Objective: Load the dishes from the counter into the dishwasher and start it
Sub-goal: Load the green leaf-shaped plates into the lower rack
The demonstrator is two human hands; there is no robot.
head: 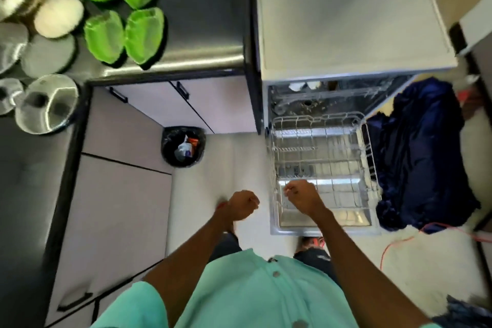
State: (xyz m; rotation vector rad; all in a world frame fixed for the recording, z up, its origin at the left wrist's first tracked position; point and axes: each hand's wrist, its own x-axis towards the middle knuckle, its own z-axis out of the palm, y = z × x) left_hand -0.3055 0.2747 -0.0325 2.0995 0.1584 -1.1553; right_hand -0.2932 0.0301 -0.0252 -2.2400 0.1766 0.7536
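Shirt (239, 290): mint green, short-sleeved, plain cloth. Round grey buttons (276, 273) run down the front. A small dark bit sits at the far end of that row, too small to tell what it is. Sleeves end above the elbow. Thin red thread (221, 204) round the wrist of the left hand (243, 205). Dark trousers (314, 257). One shoe (313, 242) shows red-orange markings, mostly hidden.

You get no readable text, label, brand or number here. The dishwasher (346, 21) top at upper right looks plain, and the packaging (184, 150) in the bin (166, 153) at centre frame is too blurred to read.
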